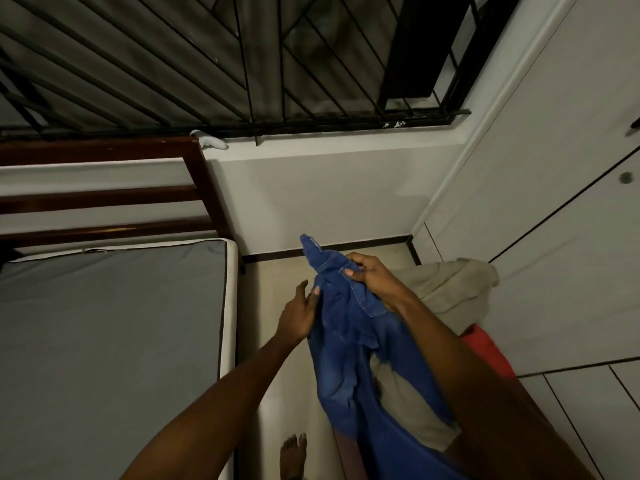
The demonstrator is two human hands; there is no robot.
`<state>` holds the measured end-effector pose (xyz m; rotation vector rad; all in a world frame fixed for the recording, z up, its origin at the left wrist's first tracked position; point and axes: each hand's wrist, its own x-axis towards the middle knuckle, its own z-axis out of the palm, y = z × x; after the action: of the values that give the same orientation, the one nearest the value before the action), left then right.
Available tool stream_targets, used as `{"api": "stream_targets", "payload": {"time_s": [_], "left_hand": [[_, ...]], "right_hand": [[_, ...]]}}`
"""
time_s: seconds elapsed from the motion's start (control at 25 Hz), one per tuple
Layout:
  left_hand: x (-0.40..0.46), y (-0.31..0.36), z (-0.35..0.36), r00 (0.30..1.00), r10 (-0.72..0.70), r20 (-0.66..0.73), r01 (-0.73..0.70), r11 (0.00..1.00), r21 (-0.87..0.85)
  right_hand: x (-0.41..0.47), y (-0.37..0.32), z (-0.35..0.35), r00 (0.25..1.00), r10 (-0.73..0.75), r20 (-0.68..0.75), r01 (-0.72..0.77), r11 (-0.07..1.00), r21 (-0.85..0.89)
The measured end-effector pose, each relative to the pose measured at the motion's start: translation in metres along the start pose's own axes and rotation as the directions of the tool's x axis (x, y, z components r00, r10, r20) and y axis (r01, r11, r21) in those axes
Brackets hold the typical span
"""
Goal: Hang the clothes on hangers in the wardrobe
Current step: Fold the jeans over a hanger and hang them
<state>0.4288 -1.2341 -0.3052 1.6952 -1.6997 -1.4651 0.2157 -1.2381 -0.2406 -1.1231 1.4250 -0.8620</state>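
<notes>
My right hand pinches the top of blue jeans at centre frame, fingers clamped on the denim near a pocket. My left hand is just beside them, fingers apart and straight, tips touching the cloth. The jeans hang down toward lower right. Behind them, at right, lie a beige garment and something red. White wardrobe doors at right look closed. No hanger is visible, so I judge the hanging has barely begun. A bare mattress fills the left.
</notes>
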Motion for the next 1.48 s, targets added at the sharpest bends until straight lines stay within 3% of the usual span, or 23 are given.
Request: {"api": "stream_targets", "payload": {"time_s": [0.12, 0.28, 0.44, 0.6, 0.72, 0.8, 0.92, 1.04, 1.2, 1.36, 1.48], "left_hand": [[-0.025, 0.014, -0.008, 0.997, -0.014, -0.076, 0.014, 1.0, 0.007], [-0.084, 0.027, -0.005, 0.985, -0.099, -0.144, 0.082, 0.989, -0.121], [-0.162, 0.04, 0.015, 0.972, -0.177, 0.156, 0.224, 0.903, -0.366], [-0.233, 0.067, 0.037, 0.915, 0.022, 0.403, 0.212, 0.823, -0.528], [-0.278, 0.097, 0.045, 0.871, 0.184, 0.456, 0.202, 0.713, -0.672], [-0.303, 0.118, 0.038, 0.887, 0.222, 0.405, 0.151, 0.689, -0.709], [-0.346, 0.148, 0.013, 0.925, 0.251, 0.287, 0.06, 0.647, -0.76], [-0.404, 0.173, -0.013, 0.936, 0.329, 0.13, -0.087, 0.571, -0.816], [-0.499, 0.186, -0.042, 0.885, 0.465, 0.022, -0.199, 0.42, -0.886], [-0.596, 0.178, -0.069, 0.85, 0.525, -0.035, -0.297, 0.425, -0.855], [-0.656, 0.162, -0.084, 0.832, 0.552, -0.062, -0.342, 0.421, -0.84]], "right_hand": [[-0.06, -0.025, -0.008, 0.999, -0.033, -0.008, 0.034, 0.98, 0.196], [-0.165, -0.067, -0.026, 0.993, -0.119, -0.008, 0.111, 0.906, 0.407], [-0.265, -0.111, -0.033, 0.976, -0.203, -0.079, 0.208, 0.764, 0.611], [-0.342, -0.139, -0.045, 0.95, -0.183, -0.254, 0.307, 0.698, 0.647], [-0.391, -0.159, -0.06, 0.917, -0.21, -0.34, 0.39, 0.66, 0.643], [-0.434, -0.176, -0.068, 0.898, -0.319, -0.301, 0.439, 0.64, 0.63], [-0.492, -0.194, -0.076, 0.86, -0.448, -0.245, 0.511, 0.751, 0.419], [-0.544, -0.197, -0.076, 0.795, -0.454, -0.402, 0.584, 0.752, 0.307], [-0.628, -0.205, -0.056, 0.723, -0.433, -0.538, 0.664, 0.652, 0.367], [-0.711, -0.221, -0.03, 0.652, -0.448, -0.612, 0.748, 0.514, 0.42], [-0.76, -0.227, -0.016, 0.671, -0.464, -0.578, 0.728, 0.558, 0.397]]}}
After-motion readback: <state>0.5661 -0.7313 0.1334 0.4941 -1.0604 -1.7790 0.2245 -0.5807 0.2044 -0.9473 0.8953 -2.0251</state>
